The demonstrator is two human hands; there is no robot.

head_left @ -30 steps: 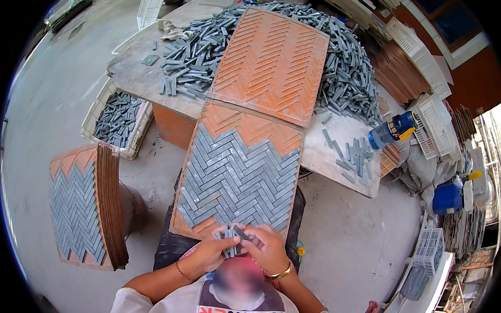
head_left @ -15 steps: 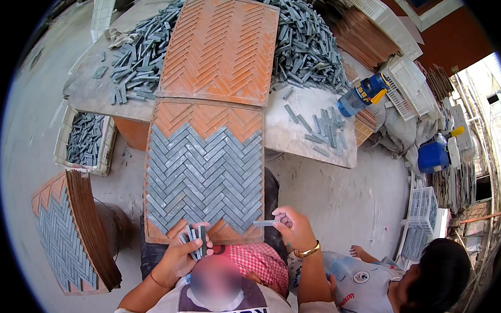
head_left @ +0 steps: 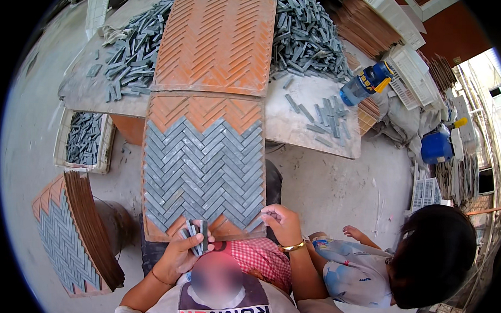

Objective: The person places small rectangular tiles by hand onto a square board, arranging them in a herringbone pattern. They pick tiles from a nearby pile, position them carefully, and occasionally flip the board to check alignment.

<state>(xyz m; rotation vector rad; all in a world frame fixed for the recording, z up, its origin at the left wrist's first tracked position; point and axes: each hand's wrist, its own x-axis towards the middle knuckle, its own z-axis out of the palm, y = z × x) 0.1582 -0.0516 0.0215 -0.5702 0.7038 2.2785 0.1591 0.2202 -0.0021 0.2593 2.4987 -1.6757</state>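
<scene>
An orange herringbone-grooved tray (head_left: 206, 116) rests over my lap, its near end close to me. Grey stone strips (head_left: 205, 168) fill most of its grooves in a zigzag, with bare orange grooves at the far end and along the near edge. My left hand (head_left: 182, 248) is closed round a small bunch of loose strips (head_left: 203, 233) at the near edge. At the tray's right near corner, my right hand (head_left: 284, 225) pinches the end of one stone strip (head_left: 253, 224), which lies slanted at the border of the filled pattern.
A second orange tray (head_left: 213, 40), unfilled, lies on the table (head_left: 309, 92) beyond. Heaped strips (head_left: 306, 38) flank it; a blue bottle (head_left: 365, 83) stands right. A crate of strips (head_left: 83, 139) and stacked trays (head_left: 71, 232) are left. Another person (head_left: 368, 268) is close by my right arm.
My right hand has moved left and swung its strip from level to slanted, down onto the tray's corner. The person at right has leaned nearer. My left hand still holds its bunch.
</scene>
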